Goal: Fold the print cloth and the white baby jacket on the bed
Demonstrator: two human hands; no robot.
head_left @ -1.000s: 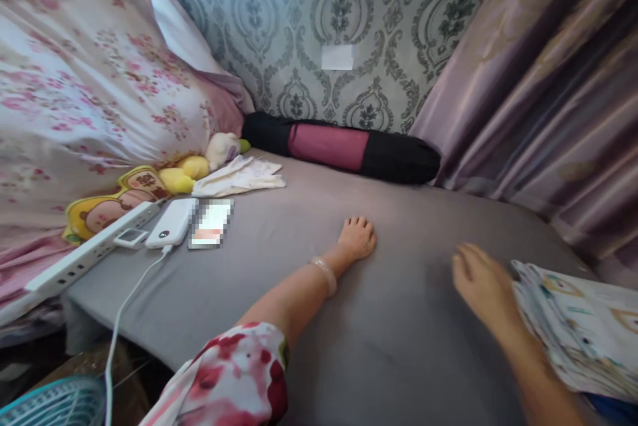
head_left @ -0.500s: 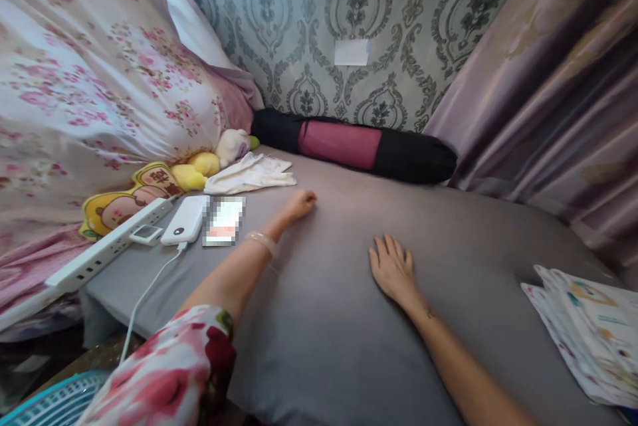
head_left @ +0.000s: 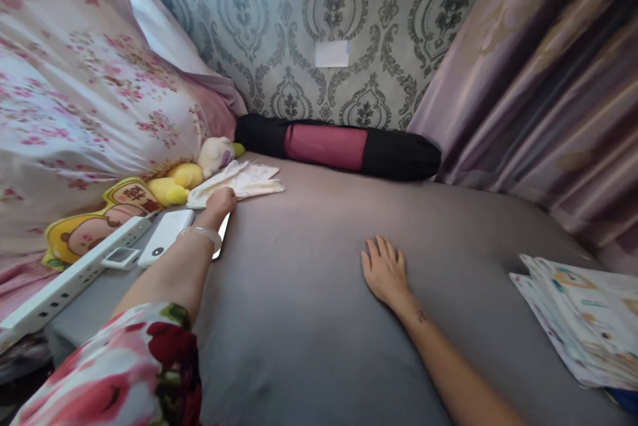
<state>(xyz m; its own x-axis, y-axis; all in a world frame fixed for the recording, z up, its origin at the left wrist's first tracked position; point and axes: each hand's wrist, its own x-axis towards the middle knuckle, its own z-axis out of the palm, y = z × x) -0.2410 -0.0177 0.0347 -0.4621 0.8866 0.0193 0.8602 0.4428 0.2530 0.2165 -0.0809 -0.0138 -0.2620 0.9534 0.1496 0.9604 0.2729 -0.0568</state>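
The white cloth [head_left: 244, 180] lies at the curled left hand [head_left: 222, 202] — whether gripped, I cannot tell.

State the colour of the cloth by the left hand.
The cloth is off-white; it shows in the head view, the only one.

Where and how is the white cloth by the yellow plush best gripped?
The white cloth is probably best pinched at its right end, coming from the near right: that end spreads loose over the grey sheet, while the yellow plush crowds its left. The left hand is at its near edge; whether it grips is unclear.
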